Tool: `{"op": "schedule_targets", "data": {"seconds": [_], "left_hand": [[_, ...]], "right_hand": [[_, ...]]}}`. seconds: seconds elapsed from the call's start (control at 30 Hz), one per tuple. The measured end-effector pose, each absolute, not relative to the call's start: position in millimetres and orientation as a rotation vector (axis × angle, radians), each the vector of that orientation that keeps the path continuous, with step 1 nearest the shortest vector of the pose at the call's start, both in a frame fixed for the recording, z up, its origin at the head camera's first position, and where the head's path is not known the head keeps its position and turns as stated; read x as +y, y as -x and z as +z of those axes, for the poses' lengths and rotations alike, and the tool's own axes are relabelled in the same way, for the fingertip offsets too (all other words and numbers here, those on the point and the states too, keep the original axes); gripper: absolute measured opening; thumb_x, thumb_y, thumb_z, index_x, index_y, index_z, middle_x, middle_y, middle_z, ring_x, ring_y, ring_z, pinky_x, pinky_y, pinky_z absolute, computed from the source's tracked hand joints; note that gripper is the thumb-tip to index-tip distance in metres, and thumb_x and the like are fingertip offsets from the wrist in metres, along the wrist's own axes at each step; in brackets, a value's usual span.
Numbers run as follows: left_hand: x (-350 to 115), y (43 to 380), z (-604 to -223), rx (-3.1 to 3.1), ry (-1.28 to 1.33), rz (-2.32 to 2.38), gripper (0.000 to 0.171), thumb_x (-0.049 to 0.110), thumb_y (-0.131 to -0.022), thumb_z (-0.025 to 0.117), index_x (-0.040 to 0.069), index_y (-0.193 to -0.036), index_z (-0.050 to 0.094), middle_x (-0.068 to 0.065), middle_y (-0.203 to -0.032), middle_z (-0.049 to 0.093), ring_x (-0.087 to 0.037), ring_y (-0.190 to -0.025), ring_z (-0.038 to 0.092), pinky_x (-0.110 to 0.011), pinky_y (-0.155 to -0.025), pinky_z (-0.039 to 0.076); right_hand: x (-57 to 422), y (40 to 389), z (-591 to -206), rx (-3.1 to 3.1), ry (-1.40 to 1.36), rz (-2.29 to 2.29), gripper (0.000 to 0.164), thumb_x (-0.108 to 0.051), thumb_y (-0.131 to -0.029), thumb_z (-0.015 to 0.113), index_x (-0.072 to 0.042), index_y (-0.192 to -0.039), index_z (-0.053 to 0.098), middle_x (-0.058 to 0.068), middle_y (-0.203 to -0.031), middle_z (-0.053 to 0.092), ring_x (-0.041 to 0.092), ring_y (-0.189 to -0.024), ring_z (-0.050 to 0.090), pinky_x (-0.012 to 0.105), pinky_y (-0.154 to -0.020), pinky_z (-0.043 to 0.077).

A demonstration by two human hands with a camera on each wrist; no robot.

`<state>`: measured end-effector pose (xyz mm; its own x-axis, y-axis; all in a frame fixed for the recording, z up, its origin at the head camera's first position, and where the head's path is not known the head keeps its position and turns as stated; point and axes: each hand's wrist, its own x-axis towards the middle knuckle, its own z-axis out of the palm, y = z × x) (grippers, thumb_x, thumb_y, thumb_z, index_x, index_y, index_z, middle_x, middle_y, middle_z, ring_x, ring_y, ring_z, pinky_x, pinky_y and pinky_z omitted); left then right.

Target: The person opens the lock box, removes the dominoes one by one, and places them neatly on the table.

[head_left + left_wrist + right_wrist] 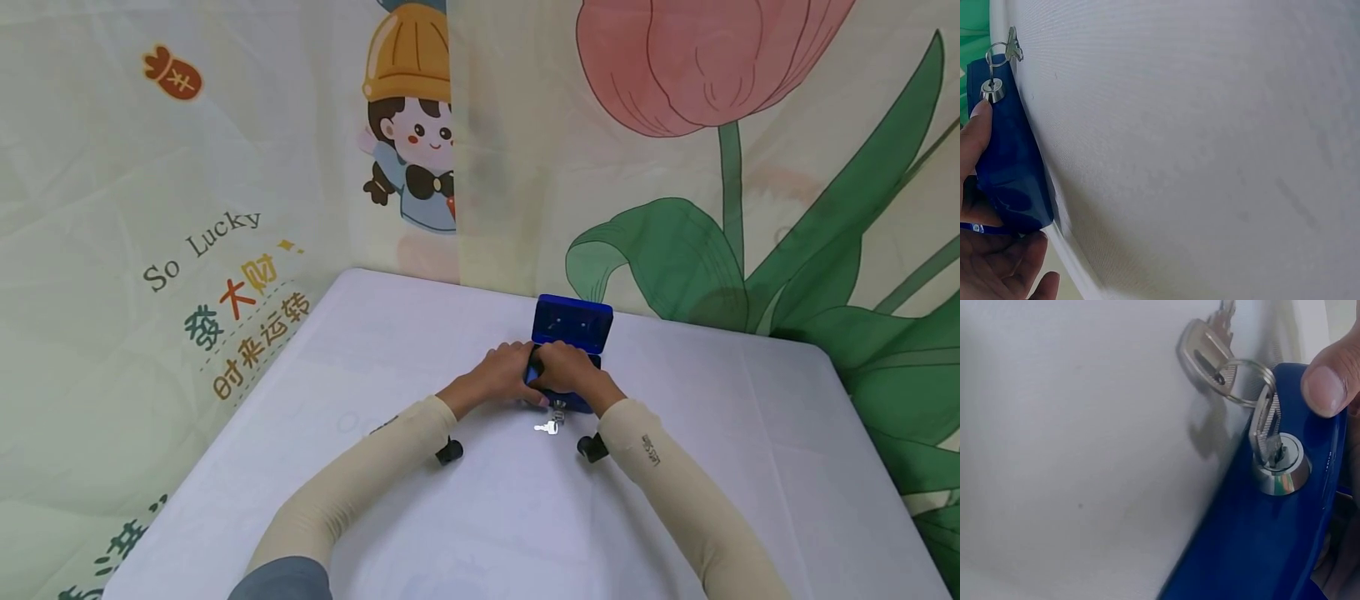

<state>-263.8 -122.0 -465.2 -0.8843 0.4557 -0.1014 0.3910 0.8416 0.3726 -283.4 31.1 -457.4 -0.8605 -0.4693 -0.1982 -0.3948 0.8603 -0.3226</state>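
A small blue cash box (577, 404) stands on the table with its lid (572, 323) raised. My left hand (506, 371) grips its left end, the thumb (979, 128) lying on the front wall beside the lock (992, 90). Over the open box, my right hand (566, 367) bends down with its fingers inside; what they touch is hidden. One key (1266, 428) sits in the lock, and a second key (1207, 353) hangs from it by a ring (1247, 381).
The white table (465, 517) spreads around the box, its back edge close behind the lid. A printed cloth (517, 167) hangs behind. Black wrist devices (450, 452) are strapped under both forearms.
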Motion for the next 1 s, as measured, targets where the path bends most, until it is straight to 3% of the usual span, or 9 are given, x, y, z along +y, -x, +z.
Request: {"op": "schedule_targets", "data": {"seconds": [1.0], "left_hand": [[-122.3, 266.5, -469.3, 2.808, -0.661, 0.561, 0.099, 0.053, -0.077, 0.083, 0.002, -0.149, 0.039, -0.015, -0.131, 0.059, -0.029, -0.116, 0.055, -0.047, -0.101, 0.046]], "right_hand": [[31.8, 281.3, -461.9, 2.768, 0.677, -0.429, 0.044, -0.026, -0.091, 0.076, -0.009, -0.130, 0.066, 0.010, -0.121, 0.071, 0.026, -0.101, 0.065, 0.048, -0.099, 0.052]]}}
